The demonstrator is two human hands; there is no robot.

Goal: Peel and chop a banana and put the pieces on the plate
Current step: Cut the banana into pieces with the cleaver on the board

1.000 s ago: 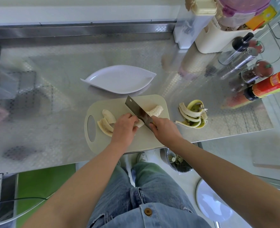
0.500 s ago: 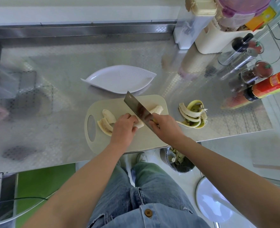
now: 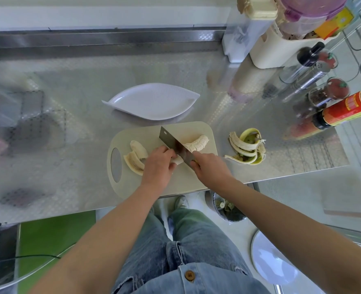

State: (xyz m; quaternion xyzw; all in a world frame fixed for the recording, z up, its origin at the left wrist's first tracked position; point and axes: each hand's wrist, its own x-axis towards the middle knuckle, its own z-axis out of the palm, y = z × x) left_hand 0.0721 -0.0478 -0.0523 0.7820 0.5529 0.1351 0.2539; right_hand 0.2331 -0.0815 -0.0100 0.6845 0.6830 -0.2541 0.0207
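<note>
Steel counter (image 3: pixel 73 85): broad bare surface across the left of the frame; its near edge runs just below the cutting board (image 3: pixel 154 187). Leaf-shaped white plate (image 3: pixel 154 101) sits just above the board, holding nothing. Right hand (image 3: pixel 211 166), grip closed on the cleaver (image 3: pixel 175 145), blade across the peeled banana (image 3: pixel 197 143). Left hand (image 3: pixel 158 166), grip pressed on the banana's left end. Cut pieces (image 3: pixel 136 155) lie mid-left on the board. Peel (image 3: pixel 247 148) lies right of the board, apart.
</note>
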